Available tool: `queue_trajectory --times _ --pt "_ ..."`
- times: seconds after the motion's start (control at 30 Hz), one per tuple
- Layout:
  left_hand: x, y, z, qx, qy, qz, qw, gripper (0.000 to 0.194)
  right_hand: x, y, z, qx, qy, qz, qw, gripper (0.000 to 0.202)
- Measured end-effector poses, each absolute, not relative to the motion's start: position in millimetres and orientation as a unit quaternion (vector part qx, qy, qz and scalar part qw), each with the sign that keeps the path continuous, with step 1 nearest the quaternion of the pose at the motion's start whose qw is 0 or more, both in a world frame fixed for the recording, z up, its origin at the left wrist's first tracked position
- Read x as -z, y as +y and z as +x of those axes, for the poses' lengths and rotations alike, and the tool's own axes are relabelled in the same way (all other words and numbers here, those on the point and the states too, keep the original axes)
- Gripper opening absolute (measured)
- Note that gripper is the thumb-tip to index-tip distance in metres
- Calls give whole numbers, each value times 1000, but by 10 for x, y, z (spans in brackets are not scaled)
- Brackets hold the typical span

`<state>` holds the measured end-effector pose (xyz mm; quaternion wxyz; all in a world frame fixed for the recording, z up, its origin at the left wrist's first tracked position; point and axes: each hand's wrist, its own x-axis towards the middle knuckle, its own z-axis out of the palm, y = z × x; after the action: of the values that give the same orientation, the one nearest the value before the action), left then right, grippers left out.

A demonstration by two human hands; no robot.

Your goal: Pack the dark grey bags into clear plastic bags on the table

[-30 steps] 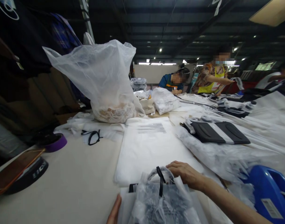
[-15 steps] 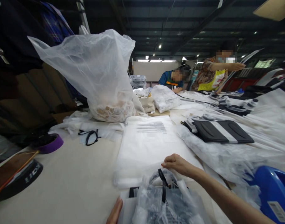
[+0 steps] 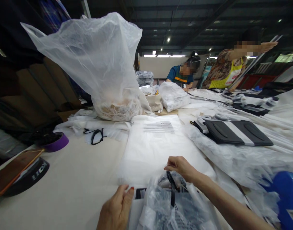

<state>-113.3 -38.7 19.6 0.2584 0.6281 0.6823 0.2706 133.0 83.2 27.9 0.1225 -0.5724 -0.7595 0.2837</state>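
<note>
At the front edge lies a bag wrapped in clear plastic (image 3: 158, 207), with a black strap (image 3: 172, 190) standing up at its top. My right hand (image 3: 178, 166) is closed in a pinch just above the strap's tip, over the near part of a stack of flat white plastic bags (image 3: 146, 153). What the pinched fingertips hold is too small to make out. My left hand (image 3: 116, 207) is open beside the wrapped bag's left edge, thumb and fingers stretched forward.
A tall translucent sack (image 3: 96, 64) stands behind on the left. Purple tape (image 3: 57, 143), a phone (image 3: 15, 169) and a black cord (image 3: 97, 136) lie left. Right are dark folded bags (image 3: 239, 132) and a blue container (image 3: 286, 195). Two people (image 3: 183, 73) work across the table.
My left hand has come further into view along the wrapped bag's left side. My right hand stays pinched near the strap. The person at the right has raised an arm further out.
</note>
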Motion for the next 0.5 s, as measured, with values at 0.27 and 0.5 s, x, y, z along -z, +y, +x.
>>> queue_trajectory --times 0.27,0.5 --pt "-414 -64 -964 -19 651 736 184 25 -382 865 1260 -210 -840 -492 90 17" --pt "-678 49 -894 34 627 770 115 32 -317 871 1242 -151 -893 -417 77 14"
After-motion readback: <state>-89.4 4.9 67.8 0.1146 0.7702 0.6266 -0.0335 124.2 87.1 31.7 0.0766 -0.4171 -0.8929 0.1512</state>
